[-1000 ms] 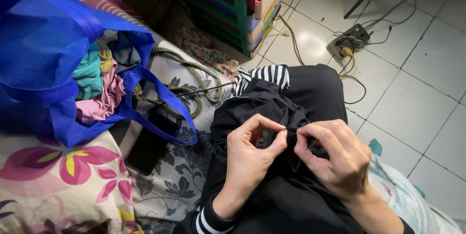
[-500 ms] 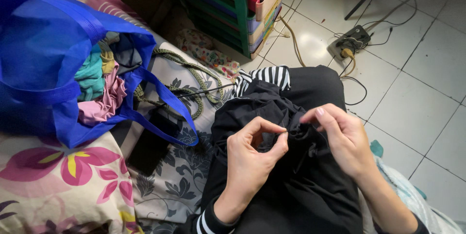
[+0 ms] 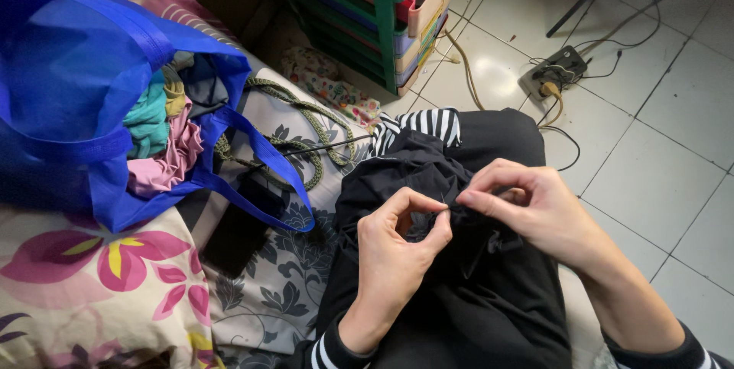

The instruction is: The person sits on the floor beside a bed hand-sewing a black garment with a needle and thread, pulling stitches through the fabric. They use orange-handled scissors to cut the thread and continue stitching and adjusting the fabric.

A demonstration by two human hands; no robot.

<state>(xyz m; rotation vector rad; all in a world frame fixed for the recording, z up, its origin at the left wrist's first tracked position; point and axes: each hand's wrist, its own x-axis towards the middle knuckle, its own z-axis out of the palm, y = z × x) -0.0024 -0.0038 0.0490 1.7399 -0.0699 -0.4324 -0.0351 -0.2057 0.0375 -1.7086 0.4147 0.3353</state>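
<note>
A black garment (image 3: 459, 262) is spread over the person's lap, at the lower middle of the head view, and it is worked by both bare hands. The left hand (image 3: 394, 250) is held over the cloth with its thumb and forefinger bent into a ring; their tips are pressed together on a small fold of the black fabric, while the other fingers (image 3: 382, 277) are curled loosely beneath. The right hand (image 3: 527, 204) is set just beside it, touching the same fold: its thumb and forefinger are closed in a pinch on the cloth, and the remaining fingers are folded in toward the palm. Whether anything thin is held in that pinch cannot be told. A striped black-and-white piece (image 3: 428, 123) is seen at the far edge of the garment. To the left, a blue bag (image 3: 69, 71) stuffed with coloured clothes is placed on a flowered bedcover (image 3: 99, 277). A green plastic drawer unit (image 3: 382, 9) and a power strip (image 3: 552, 72) are seen on the tiled floor (image 3: 673, 124).
</note>
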